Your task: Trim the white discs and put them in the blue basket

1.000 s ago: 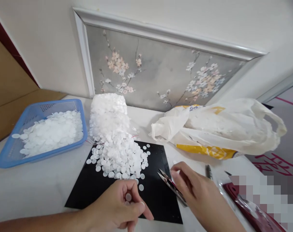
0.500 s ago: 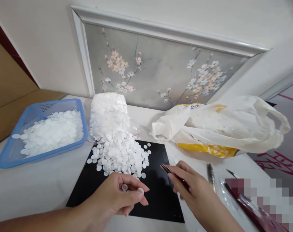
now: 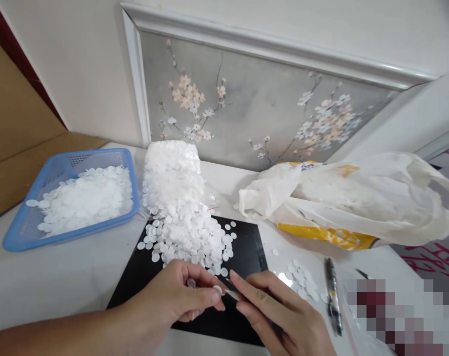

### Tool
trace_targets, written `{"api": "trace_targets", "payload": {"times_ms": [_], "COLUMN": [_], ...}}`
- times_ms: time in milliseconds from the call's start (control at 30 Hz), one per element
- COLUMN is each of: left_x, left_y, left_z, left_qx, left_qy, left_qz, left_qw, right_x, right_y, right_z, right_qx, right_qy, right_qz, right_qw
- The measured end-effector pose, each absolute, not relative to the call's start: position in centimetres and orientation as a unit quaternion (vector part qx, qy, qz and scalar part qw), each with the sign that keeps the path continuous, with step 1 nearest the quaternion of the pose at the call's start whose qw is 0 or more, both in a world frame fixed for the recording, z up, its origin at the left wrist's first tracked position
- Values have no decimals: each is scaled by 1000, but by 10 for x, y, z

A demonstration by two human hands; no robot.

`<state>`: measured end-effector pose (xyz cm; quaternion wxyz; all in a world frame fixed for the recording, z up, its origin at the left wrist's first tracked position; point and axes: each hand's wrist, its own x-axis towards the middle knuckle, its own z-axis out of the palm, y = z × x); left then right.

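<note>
Discs (image 3: 195, 242), white: heaped on your black mat (image 3: 245, 247). Left hand (image 3: 183, 291): you pinch one disc (image 3: 217, 289) between thumb and forefinger, another tucked in the curled fingers. Right hand (image 3: 280, 306): you grip metal snips (image 3: 232, 295), blade tips just beside that disc.

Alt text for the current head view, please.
A person's left hand pinches a white disc; the right hand holds a pointed metal tool close to it, above a black mat heaped with discs. A blue basket stands left, a plastic bag right.
</note>
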<state>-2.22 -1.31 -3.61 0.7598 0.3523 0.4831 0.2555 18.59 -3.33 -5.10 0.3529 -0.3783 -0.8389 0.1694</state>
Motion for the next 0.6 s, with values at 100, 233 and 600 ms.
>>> {"api": "trace_targets", "payload": {"times_ms": [100, 233, 600], "left_x": [-22, -23, -26], "left_y": [-14, -15, -14], "left_z": [-36, -34, -34], "left_qx": [344, 341, 367], "left_qy": [495, 481, 476], "left_qz": [256, 229, 209], "left_qw": [756, 774, 772], "right_x": [184, 183, 181], "right_y": [-35, -36, -36], "right_z": [-50, -51, -51], "right_qx": [-366, -361, -361], "right_qy": [-851, -864, -854], "right_qz": [147, 105, 133], "right_qw": [347, 336, 351]}}
